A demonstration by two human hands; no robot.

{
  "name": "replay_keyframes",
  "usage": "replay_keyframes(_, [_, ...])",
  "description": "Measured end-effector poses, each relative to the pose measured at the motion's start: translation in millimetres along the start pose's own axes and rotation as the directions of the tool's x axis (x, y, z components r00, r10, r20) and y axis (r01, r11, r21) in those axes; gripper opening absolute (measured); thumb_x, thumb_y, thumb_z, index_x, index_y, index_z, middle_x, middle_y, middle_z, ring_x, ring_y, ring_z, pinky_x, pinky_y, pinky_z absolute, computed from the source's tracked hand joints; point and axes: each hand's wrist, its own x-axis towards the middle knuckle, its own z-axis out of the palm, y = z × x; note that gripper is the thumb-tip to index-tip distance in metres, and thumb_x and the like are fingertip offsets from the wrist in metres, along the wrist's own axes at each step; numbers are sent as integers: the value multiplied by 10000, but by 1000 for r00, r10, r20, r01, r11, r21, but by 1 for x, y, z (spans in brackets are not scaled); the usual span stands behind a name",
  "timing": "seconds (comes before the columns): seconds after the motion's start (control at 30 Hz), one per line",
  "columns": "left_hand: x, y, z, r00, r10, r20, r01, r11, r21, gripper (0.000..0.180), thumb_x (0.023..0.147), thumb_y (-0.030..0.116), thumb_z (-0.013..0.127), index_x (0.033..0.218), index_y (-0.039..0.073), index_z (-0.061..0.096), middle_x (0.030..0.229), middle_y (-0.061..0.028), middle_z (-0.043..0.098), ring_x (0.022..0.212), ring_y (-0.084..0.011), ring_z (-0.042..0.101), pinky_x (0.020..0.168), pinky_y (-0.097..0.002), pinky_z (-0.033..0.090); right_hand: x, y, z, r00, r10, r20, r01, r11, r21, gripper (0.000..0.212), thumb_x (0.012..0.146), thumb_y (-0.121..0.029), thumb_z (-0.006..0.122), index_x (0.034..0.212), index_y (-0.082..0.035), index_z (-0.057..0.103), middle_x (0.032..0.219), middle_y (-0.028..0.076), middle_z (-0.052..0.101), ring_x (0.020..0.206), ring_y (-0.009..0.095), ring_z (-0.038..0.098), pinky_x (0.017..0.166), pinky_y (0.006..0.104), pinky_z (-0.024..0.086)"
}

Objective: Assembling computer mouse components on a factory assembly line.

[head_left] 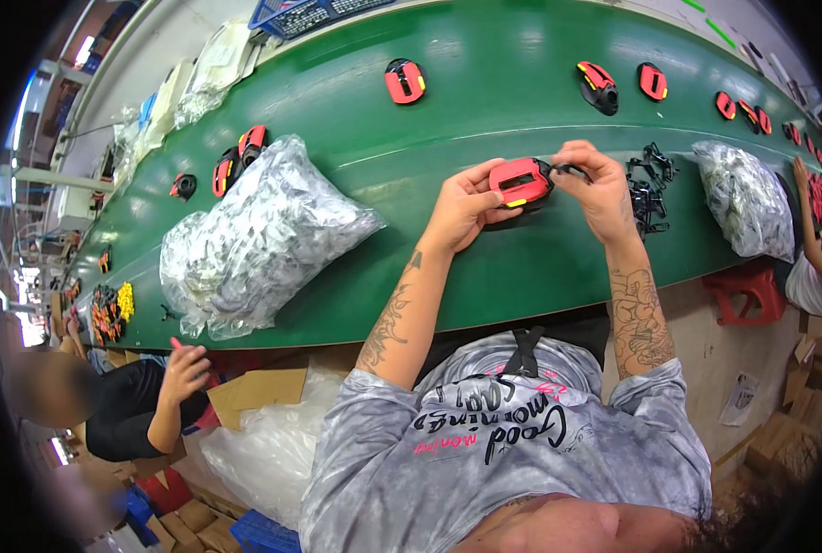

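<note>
My left hand (464, 205) is closed around a red and black oval plastic part (514, 179) with a yellow accent and a long slot, held over the green bench. At its right end, my right hand (599, 192) pinches a small black piece (569, 170). The fingers partly cover that piece, so I cannot tell whether it is attached to the red part. To the right of my right hand lies a loose pile of small black clips or brackets (649, 201).
The green belt-like bench (355, 304) carries more red and black parts (405, 81). A clear bag of small parts (268, 235) sits left, another bag (745, 198) right. A blue basket (305, 14) stands at the back. Co-workers' hands (186, 370) show on both sides; a red stool (747, 293) stands right.
</note>
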Motion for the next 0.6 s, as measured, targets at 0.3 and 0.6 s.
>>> replay_keyframes(0.3, [2, 2, -4, 1000, 6, -8, -5, 1000, 8, 593, 914, -122, 560, 1486, -97, 405, 1401, -242, 580, 1186, -345, 681, 922, -468, 655, -20, -3, 29, 973, 211, 93, -231, 885, 403, 271, 994, -65, 570, 1246, 32, 554, 960, 113, 666, 770, 159, 672, 534, 262, 532])
replay_keyframes(0.6, [4, 0, -6, 1000, 22, 15, -22, 999, -39, 580, 923, -124, 546, 1484, -101, 400, 1384, -244, 586, 1171, -334, 687, 939, -480, 647, -3, -25, 39, 886, 399, 235, -303, 883, -358, 253, 952, -128, 690, 1143, 18, 612, 928, 70, 682, 700, 111, 650, 553, 245, 490])
